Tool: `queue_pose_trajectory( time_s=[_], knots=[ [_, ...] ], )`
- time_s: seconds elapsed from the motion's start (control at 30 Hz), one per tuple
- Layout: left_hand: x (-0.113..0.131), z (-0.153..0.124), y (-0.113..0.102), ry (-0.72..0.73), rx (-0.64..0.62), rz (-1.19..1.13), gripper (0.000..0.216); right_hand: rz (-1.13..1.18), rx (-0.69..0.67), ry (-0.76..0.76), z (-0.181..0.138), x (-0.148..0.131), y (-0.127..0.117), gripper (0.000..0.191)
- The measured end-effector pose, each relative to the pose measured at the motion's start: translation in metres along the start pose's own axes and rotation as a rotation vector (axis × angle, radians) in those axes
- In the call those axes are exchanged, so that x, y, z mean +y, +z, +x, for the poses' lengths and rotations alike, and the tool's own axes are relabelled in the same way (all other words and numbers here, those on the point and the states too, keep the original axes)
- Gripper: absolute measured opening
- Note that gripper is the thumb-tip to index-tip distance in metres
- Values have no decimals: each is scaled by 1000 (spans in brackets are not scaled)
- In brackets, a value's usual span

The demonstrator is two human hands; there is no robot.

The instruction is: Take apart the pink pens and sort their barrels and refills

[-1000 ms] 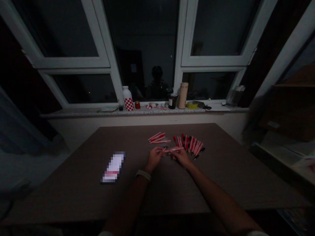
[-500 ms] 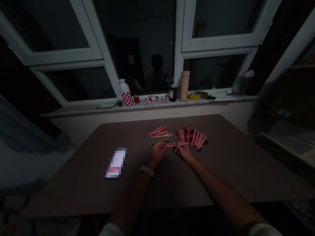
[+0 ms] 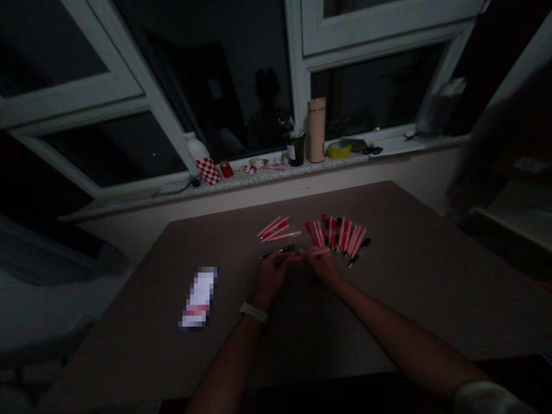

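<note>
Both hands meet over the table in front of me. My left hand (image 3: 271,276) is closed, its fingertips pinching one end of a pink pen (image 3: 319,251). My right hand (image 3: 324,268) grips the same pen farther along, and part of the pen shows above its fingers. Dim light hides the detail where the fingertips meet. Just beyond my left hand lies a black pen (image 3: 285,249). Several pink and red pens (image 3: 276,229) lie in a small group behind it. To the right of my right hand, a larger row of pink, red and black pens (image 3: 340,233) is fanned out.
On the left of the brown table (image 3: 164,276) lies a phone (image 3: 199,299) with a lit, blurred screen. Along the windowsill stand a checkered bottle (image 3: 204,164), a small red jar (image 3: 226,169), a dark cup (image 3: 295,150), a beige flask (image 3: 316,131) and yellow tape (image 3: 339,150).
The camera view has tilted and shifted, so the window and table appear slanted. Both hands stay together on the pink pen, with only slight finger movement.
</note>
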State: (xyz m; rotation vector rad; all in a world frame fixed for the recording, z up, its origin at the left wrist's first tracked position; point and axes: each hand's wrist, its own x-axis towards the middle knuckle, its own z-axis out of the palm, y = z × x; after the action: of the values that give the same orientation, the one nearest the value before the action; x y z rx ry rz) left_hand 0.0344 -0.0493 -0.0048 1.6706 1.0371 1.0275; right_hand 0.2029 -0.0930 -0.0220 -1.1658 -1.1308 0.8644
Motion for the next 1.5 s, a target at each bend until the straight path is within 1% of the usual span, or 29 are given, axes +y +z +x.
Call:
queue_pose_trajectory(
  time_s=[0.13,0.23,0.37,0.47,0.53,0.63,0.73,0.83,1.03,1.13,1.27,1.37,1.5],
  knots=[
    [-3,2,0,-25,38,-23,27,83,-57,29,-1,-2,-1,36],
    [-3,2,-1,-21,38,6,26,31,-66,41,-3,-3,-1,37],
    [4,0,-2,-22,8,48,24,-21,-58,81,-5,-2,-1,40],
    [8,-1,-2,-28,-35,51,24,12,-44,123,-5,1,1,39],
    [7,0,-2,-47,-40,39,26,58,-2,131,-5,2,1,38],
    [4,3,-2,-77,9,17,28,123,87,130,-4,5,-1,37],
    [0,5,-2,-97,36,-32,33,172,126,156,-2,7,-4,35],
    [-2,5,-3,-96,21,-57,37,172,121,153,-2,6,-5,33],
    [-2,6,-4,-97,36,14,39,175,95,147,-5,2,-4,32],
    [-5,7,-4,-87,23,-2,40,154,114,139,-6,1,-4,33],
    [-7,7,-3,-63,89,-16,37,104,146,166,-6,2,-5,38],
    [-7,8,-4,-49,126,-46,34,83,123,156,-6,3,-4,40],
    [-8,8,-3,-35,121,-74,31,132,91,136,-8,5,-3,43]
  ],
)
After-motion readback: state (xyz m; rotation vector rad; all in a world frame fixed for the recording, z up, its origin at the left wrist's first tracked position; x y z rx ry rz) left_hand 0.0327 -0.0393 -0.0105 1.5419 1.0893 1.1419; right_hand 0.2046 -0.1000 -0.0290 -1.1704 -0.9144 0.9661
